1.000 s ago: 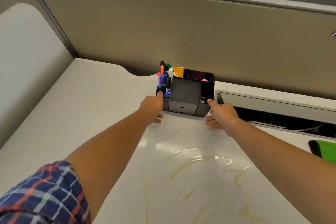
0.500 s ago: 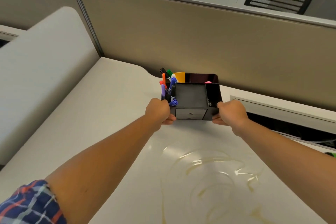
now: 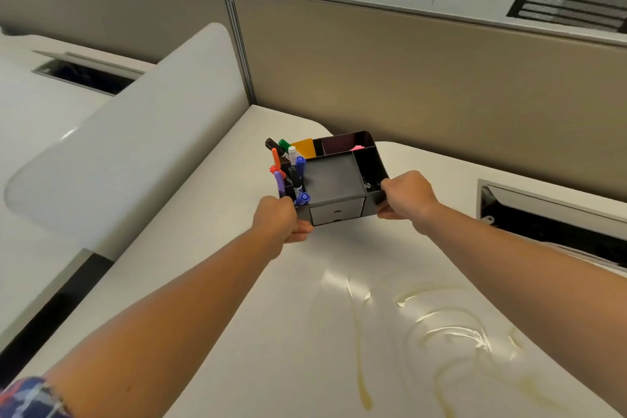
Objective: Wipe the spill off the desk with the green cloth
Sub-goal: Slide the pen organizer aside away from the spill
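Observation:
A yellowish, glossy spill (image 3: 451, 329) lies smeared in loops on the white desk (image 3: 217, 248), near me and to the right. A black desk organizer (image 3: 336, 180) with several coloured markers (image 3: 291, 170) and sticky notes is held above the desk's far part. My left hand (image 3: 280, 219) grips its front left corner. My right hand (image 3: 405, 195) grips its right side. The green cloth is out of view.
A tan partition wall (image 3: 424, 78) runs along the desk's far edge. An open cable slot (image 3: 549, 220) is at the right. A white rounded side divider (image 3: 118, 153) stands on the left, with a neighbouring desk beyond it.
Both hands closed on the organizer and lifted it off the desk, carrying it leftward. The view swung left, so the green cloth at the right edge dropped out of sight.

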Motion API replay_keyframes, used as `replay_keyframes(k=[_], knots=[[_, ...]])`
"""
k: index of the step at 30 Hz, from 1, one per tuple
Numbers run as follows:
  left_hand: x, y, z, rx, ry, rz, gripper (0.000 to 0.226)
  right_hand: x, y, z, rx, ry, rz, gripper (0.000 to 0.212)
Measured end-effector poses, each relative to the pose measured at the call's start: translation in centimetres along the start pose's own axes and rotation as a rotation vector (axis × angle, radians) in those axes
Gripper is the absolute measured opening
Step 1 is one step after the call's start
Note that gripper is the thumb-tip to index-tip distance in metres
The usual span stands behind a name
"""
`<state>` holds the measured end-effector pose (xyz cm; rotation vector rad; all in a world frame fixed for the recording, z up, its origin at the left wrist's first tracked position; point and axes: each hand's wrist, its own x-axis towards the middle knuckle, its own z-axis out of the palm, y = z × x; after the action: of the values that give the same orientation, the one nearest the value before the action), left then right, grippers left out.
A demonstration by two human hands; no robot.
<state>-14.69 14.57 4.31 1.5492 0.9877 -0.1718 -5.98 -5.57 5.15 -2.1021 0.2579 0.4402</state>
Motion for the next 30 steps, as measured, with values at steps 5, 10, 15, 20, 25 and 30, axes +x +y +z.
replay_keyframes(k=[5,10,15,20,25,30], knots=[[0.9,-2.1,-1.9,-0.010,0.021,-0.047,0.030,0.5,-0.6,3.0,0.003,-0.035,0.036,0.028],[2.2,-3.7,-2.9,-0.086,0.035,-0.113,0.032,1.5,-0.7,5.7,-0.043,-0.059,0.028,0.025],[3.2,-4.5,-3.6,-0.094,0.053,-0.136,0.028,2.2,-0.8,7.4,-0.055,-0.068,0.030,0.024],[3.6,-5.1,-3.9,-0.084,0.064,-0.154,0.025,2.5,-0.5,8.1,-0.029,-0.087,0.029,0.024],[3.2,-5.9,-4.0,-0.098,0.065,-0.099,0.028,1.9,0.1,8.3,0.058,-0.111,0.066,0.024],[0.0,-8.5,-2.9,-0.161,0.115,-0.084,0.062,-0.9,1.0,6.8,0.091,-0.221,0.079,0.027]])
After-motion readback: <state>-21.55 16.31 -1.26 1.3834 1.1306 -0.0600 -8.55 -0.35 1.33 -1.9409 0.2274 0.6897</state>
